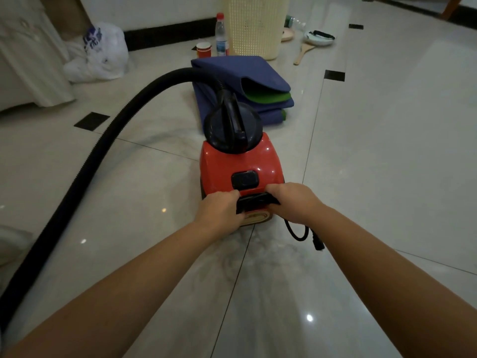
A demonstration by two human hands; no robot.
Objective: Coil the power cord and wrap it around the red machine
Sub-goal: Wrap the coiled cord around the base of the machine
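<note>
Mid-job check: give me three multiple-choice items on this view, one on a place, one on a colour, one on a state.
1. Where is the folded blue cloth?
A. behind the machine
B. on the machine
C. in the basket

2. What colour is the hose?
A. red
B. black
C. white

3. How is the cord's plug?
A. in a wall socket
B. hanging loose below the right hand
C. held in the left hand

Key: 1 A, it lies on the floor beyond the machine; 2 B, the ribbed hose is black; 3 B, it dangles free by the right wrist.

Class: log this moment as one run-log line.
hands: left, right at rear of red machine | power cord loose end on floor | wrap: unfinished
</note>
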